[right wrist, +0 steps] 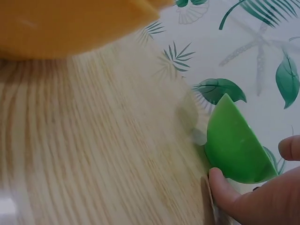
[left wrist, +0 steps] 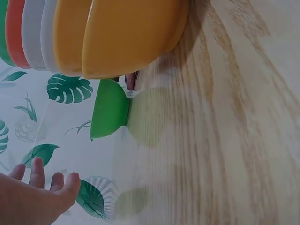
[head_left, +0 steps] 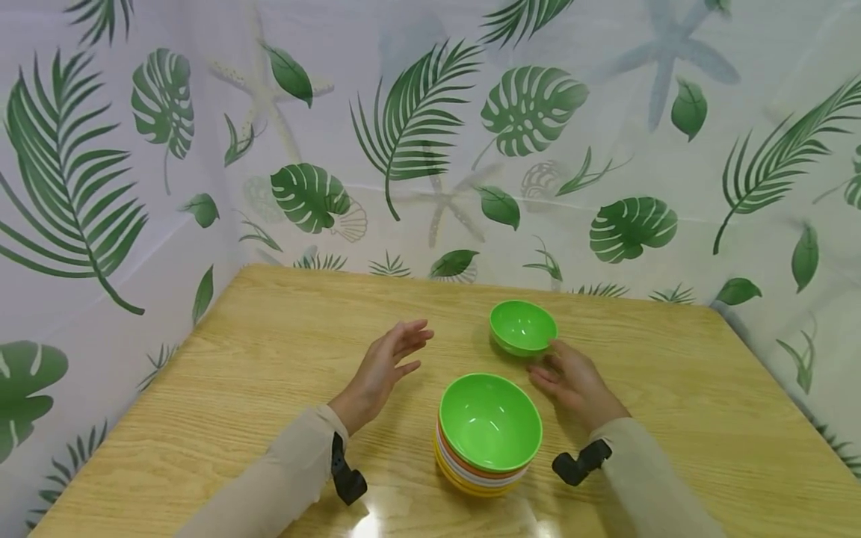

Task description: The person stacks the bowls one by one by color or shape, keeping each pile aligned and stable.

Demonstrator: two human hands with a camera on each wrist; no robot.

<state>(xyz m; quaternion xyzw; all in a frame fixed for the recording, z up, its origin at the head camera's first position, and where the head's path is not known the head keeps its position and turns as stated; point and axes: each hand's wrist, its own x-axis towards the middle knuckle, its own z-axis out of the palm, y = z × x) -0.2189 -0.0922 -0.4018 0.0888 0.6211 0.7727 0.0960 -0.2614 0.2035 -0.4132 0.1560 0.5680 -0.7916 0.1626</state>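
Observation:
A single green bowl stands upright toward the back of the table. My right hand is at its right side, fingers loosely bent, an index fingertip by the rim. In the right wrist view, the thumb lies low beside the green bowl; whether it touches cannot be told. Nearer stands a stack of nested bowls, green on top, with orange, white and yellow rims below. My left hand hovers left of both, fingers extended and apart from everything. The left wrist view shows its spread fingers.
The wooden table runs back to a leaf-patterned cloth at the rear and sides. Dark wrist cameras sit on both sleeves. The bowl stack stands between the forearms, in front of the single green bowl.

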